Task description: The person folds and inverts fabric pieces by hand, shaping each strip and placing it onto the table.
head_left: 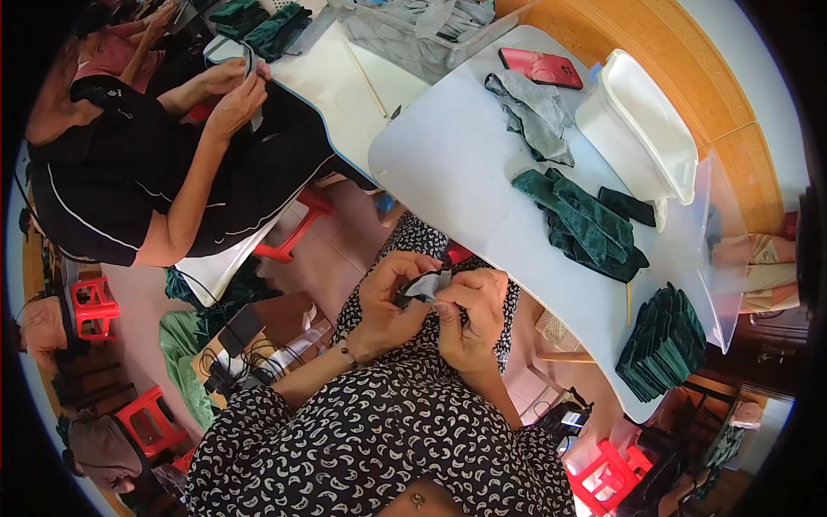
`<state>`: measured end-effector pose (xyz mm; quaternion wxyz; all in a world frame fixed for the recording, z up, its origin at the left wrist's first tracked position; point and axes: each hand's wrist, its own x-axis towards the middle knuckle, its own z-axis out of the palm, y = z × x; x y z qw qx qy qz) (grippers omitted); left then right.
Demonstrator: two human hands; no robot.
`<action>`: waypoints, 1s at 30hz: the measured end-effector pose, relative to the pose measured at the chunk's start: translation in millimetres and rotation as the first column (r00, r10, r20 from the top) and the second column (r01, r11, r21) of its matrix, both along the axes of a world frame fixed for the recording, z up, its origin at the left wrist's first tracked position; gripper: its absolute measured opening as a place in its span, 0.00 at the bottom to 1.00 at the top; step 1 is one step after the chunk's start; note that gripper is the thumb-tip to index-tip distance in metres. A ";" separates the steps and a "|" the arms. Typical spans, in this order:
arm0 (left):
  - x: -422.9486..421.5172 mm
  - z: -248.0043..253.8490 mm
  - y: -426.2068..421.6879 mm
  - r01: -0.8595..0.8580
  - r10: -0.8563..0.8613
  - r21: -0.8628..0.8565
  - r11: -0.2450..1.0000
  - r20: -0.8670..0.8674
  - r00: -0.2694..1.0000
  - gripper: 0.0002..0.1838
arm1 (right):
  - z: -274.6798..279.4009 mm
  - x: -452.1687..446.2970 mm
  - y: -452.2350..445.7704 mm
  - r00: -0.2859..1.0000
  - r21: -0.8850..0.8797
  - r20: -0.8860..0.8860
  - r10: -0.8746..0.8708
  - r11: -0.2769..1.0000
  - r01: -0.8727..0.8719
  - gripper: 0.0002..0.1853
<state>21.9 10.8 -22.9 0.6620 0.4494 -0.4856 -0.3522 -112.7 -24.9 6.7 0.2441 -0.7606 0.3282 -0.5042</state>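
Observation:
Above my lap, both hands pinch a small piece of fabric (428, 285), pale grey on the side facing me with a dark edge. My left hand (389, 302) grips its left side between thumb and fingers. From the right, my right hand (470, 314) holds the other side, fingertips close to those of the left. Dark green velvet pieces (586, 224) lie loosely on the white table (465, 164) ahead of me. A grey-backed piece of cloth (536, 116) rests farther up the table, and a neat stack of green velvet pieces (661, 343) stands at its right end.
A white plastic bin (637, 129) and a red phone (541, 68) are at the table's far side. A clear tub (422, 39) of grey cloth stands at the back. To my left a person in black (129, 172) handles a strip. Red stools (301, 228) stand on the floor.

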 end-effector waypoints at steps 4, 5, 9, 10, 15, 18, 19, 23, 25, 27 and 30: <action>5.6 -9.3 7.4 -0.015 0.018 0.030 0.999 -0.101 0.995 0.12 | 1.8 5.5 1.7 0.997 0.379 0.061 0.038 0.924 -0.058 0.08; 9.3 -11.7 9.7 -0.004 0.008 0.062 0.998 -0.058 0.998 0.12 | 0.4 6.4 3.5 0.997 0.380 0.061 0.039 0.923 -0.059 0.08; 12.8 -9.3 14.2 -0.026 0.024 0.083 0.996 0.024 0.999 0.12 | -0.7 9.2 7.1 0.994 0.481 0.109 -0.014 0.876 -0.040 0.08; 15.2 -12.5 14.4 -0.015 0.012 0.066 0.998 0.044 0.999 0.12 | -0.1 9.7 6.8 0.995 0.485 0.101 -0.019 0.874 -0.032 0.08; 11.3 0.1 6.5 -0.012 0.013 0.041 0.999 -0.031 0.999 0.12 | 0.6 8.1 1.9 0.999 0.259 0.024 -0.047 0.965 0.039 0.08; 9.8 8.9 3.3 -0.027 0.027 0.054 0.998 -0.013 1.000 0.10 | 2.7 3.5 3.1 0.998 0.073 -0.012 -0.063 0.995 0.064 0.09; 9.1 7.1 4.0 -0.025 0.025 0.022 0.999 0.002 1.000 0.10 | 2.4 1.4 3.8 0.999 0.015 -0.012 -0.050 0.999 0.051 0.09; 7.7 -0.1 5.8 -0.045 0.048 -0.033 0.998 0.094 0.994 0.12 | -1.1 -5.0 -2.2 0.999 0.052 0.023 0.038 0.998 -0.039 0.10; 6.8 -6.0 7.8 -0.050 0.052 -0.026 0.998 0.107 0.993 0.13 | -3.8 -8.0 -5.5 0.994 0.103 0.013 0.106 0.989 -0.107 0.10; 4.5 -6.5 7.5 -0.053 0.054 -0.015 0.998 0.121 0.991 0.14 | 2.1 -6.4 -0.6 0.992 0.220 0.095 0.080 0.971 -0.099 0.09; 1.7 -3.9 4.9 -0.093 0.107 -0.108 0.990 0.129 0.986 0.14 | 0.1 -4.0 5.9 0.986 0.365 0.164 0.016 0.928 -0.076 0.08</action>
